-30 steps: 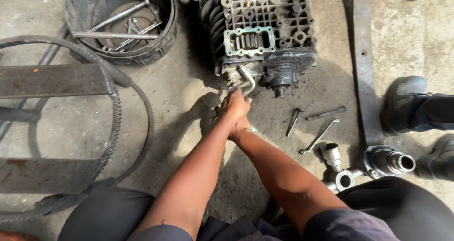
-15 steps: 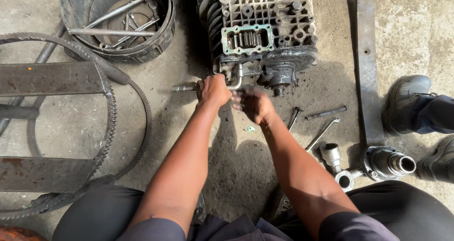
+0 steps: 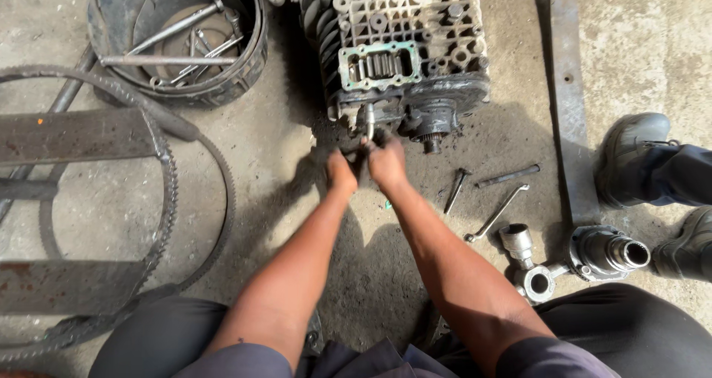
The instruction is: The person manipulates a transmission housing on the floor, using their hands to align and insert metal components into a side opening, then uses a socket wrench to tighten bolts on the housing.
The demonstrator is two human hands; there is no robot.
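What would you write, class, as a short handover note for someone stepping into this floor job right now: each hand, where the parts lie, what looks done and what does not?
Left hand: closed around a dark tool handle just below the gearbox housing; blurred.
Right hand: closed beside it, at the bent metal rod that sticks out of the housing's lower edge.
Parts: housing lies on the concrete floor, its rectangular top opening uncovered, gears visible. Loose wrenches and a socket lie to the right; more tools in the tyre tub.
Done: cannot tell beyond the uncovered opening.
Left: the rod is still in the housing.
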